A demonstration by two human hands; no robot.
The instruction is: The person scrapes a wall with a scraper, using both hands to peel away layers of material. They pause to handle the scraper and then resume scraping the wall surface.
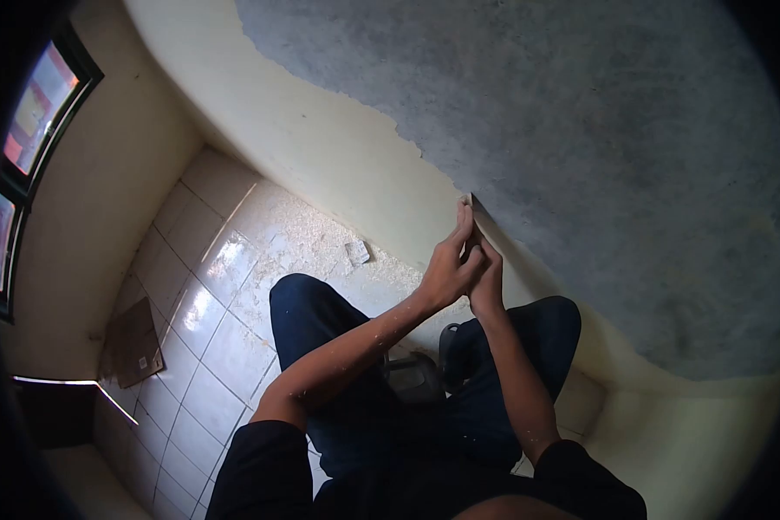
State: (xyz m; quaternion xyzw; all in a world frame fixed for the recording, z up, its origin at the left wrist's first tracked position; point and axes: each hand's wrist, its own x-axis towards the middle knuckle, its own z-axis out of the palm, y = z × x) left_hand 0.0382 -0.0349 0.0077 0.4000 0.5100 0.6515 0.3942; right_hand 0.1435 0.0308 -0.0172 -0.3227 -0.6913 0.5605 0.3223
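My left hand [447, 270] and my right hand [487, 276] are pressed together in front of the wall, both closed around what looks like a scraper [466, 199]. Only its small tip shows beyond my fingertips; my hands hide the rest. The tip touches the wall where cream paint [347, 143] meets a bare grey patch [563, 113]. Left of and below the tip the paint remains on the wall, with a ragged edge. Pale flecks cling to my forearms.
Paint flakes [308, 230] litter the tiled floor [221, 342] along the wall's foot, with a small crumpled pale piece [357, 253] among them. A brown cardboard sheet [135, 342] lies at the left, below a window [39, 108]. My bent knees [308, 303] flank my arms.
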